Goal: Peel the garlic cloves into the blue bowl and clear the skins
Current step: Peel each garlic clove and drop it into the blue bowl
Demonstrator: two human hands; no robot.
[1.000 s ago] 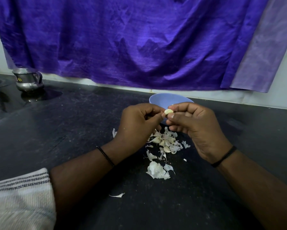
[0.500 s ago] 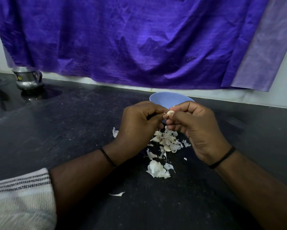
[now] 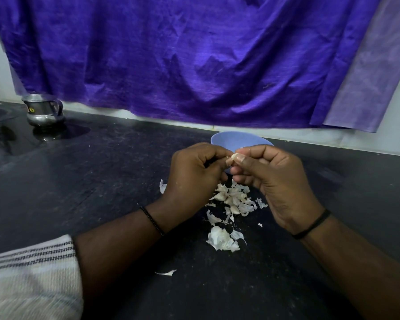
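Both hands, our left hand (image 3: pixel 194 174) and right hand (image 3: pixel 279 181), pinched one garlic clove (image 3: pixel 234 156) before the blue bowl (image 3: pixel 231 139). Loose skins (image 3: pixel 233 199) lay on the dark surface (image 3: pixel 102 181) below.

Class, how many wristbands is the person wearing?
2: one wristband on the left wrist, one wristband on the right. The striped sleeve may hide more.

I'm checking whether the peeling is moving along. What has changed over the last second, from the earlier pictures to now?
Very little. Both hands keep hold of the same garlic clove in front of the blue bowl; the left hand and right hand have only shifted their fingers slightly on it. Nothing was let go. The skins on the black counter and the steel jug lie as before.
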